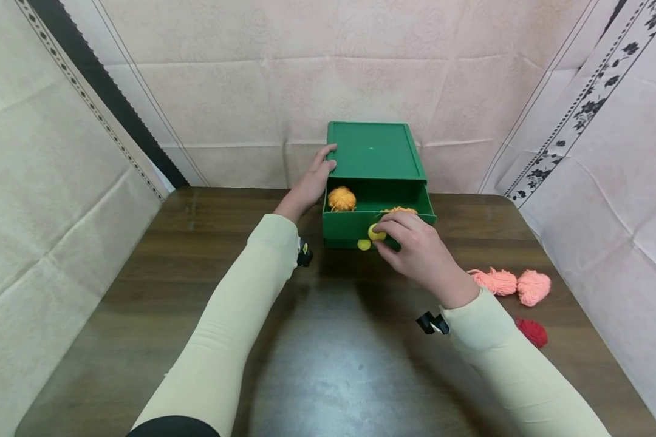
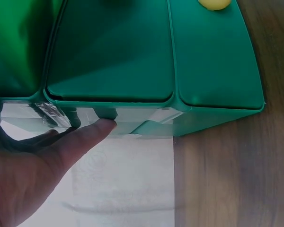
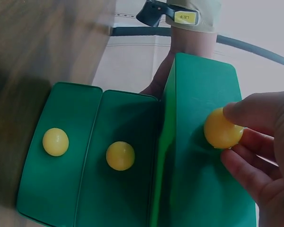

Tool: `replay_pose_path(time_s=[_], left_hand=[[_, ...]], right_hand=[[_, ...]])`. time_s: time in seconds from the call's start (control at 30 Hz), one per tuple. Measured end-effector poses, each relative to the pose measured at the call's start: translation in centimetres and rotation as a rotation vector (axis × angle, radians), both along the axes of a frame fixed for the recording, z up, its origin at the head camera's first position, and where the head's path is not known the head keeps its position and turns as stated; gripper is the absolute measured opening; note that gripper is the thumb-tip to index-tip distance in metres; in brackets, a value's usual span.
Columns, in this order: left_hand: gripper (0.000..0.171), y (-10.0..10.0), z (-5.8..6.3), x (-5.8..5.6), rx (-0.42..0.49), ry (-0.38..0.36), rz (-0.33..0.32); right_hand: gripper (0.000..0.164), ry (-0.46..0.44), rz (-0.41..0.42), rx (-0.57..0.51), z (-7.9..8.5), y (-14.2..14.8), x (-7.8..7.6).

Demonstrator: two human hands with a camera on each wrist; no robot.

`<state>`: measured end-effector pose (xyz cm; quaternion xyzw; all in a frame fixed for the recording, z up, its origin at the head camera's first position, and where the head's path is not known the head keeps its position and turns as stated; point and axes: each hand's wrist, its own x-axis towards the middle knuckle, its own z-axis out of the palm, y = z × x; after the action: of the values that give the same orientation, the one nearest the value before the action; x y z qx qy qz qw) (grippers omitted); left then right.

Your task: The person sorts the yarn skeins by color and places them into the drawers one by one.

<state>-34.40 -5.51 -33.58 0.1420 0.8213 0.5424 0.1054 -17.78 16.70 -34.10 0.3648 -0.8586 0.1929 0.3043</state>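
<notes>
Well, right grip (image 1: 422, 252) pinches knob (image 3: 221, 130), probably plastic.

It looks like a makeshift recording booth: pale sheets (image 1: 208, 91), creased along fold lines and trimmed with a black floral border (image 1: 590, 109), screen a wooden table (image 1: 328, 340) at the back and on both sides. Small black devices (image 1: 433, 323) strapped at both wrists, one with a yellow label (image 3: 185, 18), suit that reading. The drawer box (image 1: 372, 149) and yarn (image 1: 534, 288) are household goods, but whatever room lies beyond the sheets is hidden.
</notes>
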Motion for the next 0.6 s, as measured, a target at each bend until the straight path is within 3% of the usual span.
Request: replay_pose_path(time_s=[0.23,0.6], left_hand=[[0.046,0.2,0.0,0.2,-0.036,0.031,0.014],[0.049,-0.1,0.0,0.2,-0.033,0.052,-0.031]], right_hand=[[0.022,0.000,-0.010,-0.001,0.1,0.2,-0.5],[0.021,-0.006,-0.033,0.002,0.2,0.3,-1.8]])
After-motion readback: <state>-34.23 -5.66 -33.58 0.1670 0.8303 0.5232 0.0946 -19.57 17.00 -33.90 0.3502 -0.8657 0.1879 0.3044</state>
